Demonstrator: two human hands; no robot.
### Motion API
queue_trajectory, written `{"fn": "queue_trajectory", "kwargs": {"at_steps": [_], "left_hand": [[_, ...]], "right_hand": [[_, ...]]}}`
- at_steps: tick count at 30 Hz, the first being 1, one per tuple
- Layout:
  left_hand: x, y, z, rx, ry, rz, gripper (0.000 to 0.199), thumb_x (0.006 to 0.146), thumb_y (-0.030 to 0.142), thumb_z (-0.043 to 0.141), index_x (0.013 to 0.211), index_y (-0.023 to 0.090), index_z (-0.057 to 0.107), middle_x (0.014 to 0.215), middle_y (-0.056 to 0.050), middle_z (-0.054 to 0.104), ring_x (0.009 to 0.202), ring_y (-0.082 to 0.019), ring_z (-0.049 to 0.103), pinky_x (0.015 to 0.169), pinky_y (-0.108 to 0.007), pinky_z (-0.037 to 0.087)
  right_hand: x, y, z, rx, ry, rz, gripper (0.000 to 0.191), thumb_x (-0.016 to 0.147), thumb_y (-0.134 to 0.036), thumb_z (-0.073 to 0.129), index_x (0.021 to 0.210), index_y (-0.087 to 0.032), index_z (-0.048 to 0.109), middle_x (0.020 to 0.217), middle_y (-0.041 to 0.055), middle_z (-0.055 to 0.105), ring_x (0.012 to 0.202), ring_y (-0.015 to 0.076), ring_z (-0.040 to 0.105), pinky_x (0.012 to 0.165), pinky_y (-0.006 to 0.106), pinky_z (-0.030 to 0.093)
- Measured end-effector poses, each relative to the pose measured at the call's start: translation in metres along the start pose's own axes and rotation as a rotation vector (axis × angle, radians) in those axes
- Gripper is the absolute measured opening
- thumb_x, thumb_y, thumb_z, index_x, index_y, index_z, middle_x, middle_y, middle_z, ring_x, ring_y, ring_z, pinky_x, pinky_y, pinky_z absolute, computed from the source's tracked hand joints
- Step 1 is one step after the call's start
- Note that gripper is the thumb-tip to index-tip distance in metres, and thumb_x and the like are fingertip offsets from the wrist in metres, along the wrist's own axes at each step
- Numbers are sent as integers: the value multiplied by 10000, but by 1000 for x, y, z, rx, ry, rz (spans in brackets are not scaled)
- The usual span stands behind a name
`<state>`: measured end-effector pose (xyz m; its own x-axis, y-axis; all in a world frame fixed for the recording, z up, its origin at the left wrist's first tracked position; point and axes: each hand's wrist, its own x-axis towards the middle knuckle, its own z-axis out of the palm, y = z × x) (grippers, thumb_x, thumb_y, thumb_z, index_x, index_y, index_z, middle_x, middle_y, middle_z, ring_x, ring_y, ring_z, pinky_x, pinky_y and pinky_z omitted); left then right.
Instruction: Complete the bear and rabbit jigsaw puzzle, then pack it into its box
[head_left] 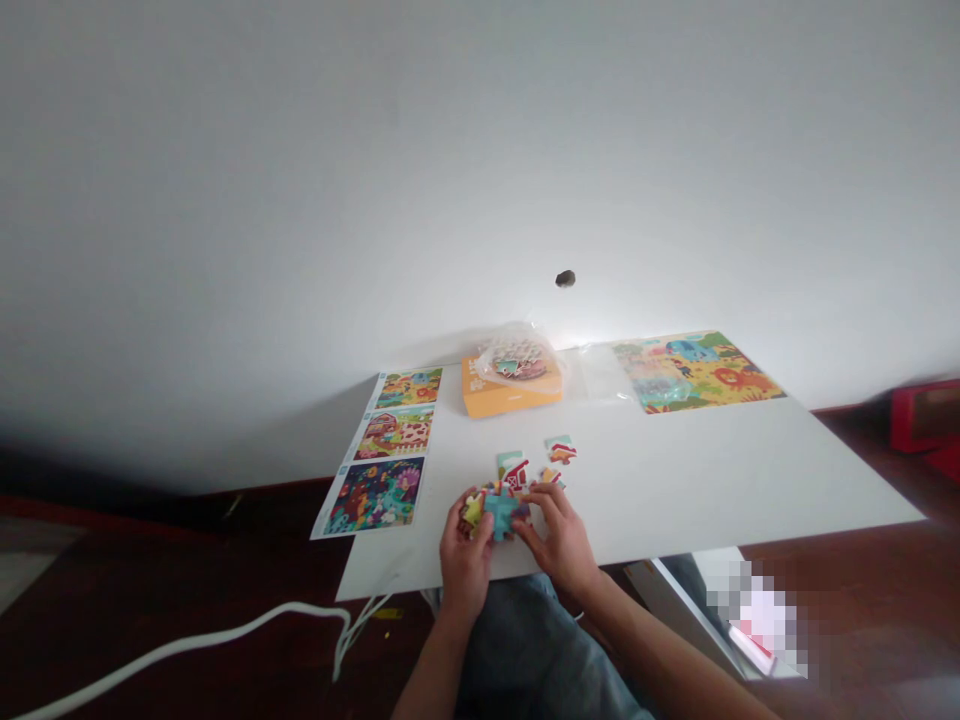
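Observation:
Near the front edge of the table, my left hand [465,565] is closed around a bunch of jigsaw puzzle pieces [500,514], with a light blue one uppermost and a yellow-green one to its left. My right hand [561,540] has its thumb and fingers bent together at the bunch's right side, gripping pieces there. Just beyond my hands lie a puzzle piece with a red barn [516,474] and a red-and-white piece [561,449]. Another loose piece [553,477] is partly covered by my right fingers.
A picture sheet [375,455] with three scenes overhangs the left edge. An orange box [510,400] stands at the back, topped by a plastic bag [520,358] of pieces. An animal puzzle picture [701,372] lies back right, partly under clear plastic. A white cable [225,636] runs lower left.

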<state>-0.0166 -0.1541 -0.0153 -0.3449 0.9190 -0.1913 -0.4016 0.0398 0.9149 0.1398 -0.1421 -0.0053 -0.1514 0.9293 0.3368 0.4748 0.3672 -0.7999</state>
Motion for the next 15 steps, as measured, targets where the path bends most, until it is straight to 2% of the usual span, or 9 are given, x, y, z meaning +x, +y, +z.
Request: {"fn": "queue_trajectory", "kwargs": {"at_steps": [2, 5, 11, 15], "left_hand": [[4, 2, -1, -145, 76, -24, 511, 679, 298, 777, 1148, 252, 580, 1111, -63, 662, 909, -206, 668, 757, -323, 546], [7, 4, -3, -221, 120, -48, 488, 655, 266, 797, 1099, 252, 597, 1067, -46, 672, 850, -189, 675, 701, -297, 549], [9, 2, 0, -236, 132, -33, 517, 638, 253, 807, 1106, 228, 590, 1077, -61, 670, 874, -201, 676, 744, -314, 553], [11, 1, 0, -241, 124, -48, 501, 647, 241, 802, 1101, 226, 589, 1070, -50, 674, 879, -192, 676, 769, -321, 553]], "right_hand": [[1, -4, -1, -112, -89, -64, 420, 826, -396, 630, 1203, -236, 538, 1243, 111, 512, 1147, 259, 489, 921, 417, 483], [2, -8, -1, -237, -210, -129, 473, 751, -440, 696, 1166, -253, 568, 1285, 103, 493, 1166, 295, 450, 909, 460, 485], [2, -8, -4, -239, -323, -216, 347, 722, -423, 718, 1004, -246, 621, 1152, 64, 558, 1070, 257, 467, 973, 459, 413], [2, -8, -7, -247, -440, -288, 546, 621, -541, 765, 1066, -262, 619, 1134, 57, 551, 1036, 263, 444, 953, 459, 388]]}}
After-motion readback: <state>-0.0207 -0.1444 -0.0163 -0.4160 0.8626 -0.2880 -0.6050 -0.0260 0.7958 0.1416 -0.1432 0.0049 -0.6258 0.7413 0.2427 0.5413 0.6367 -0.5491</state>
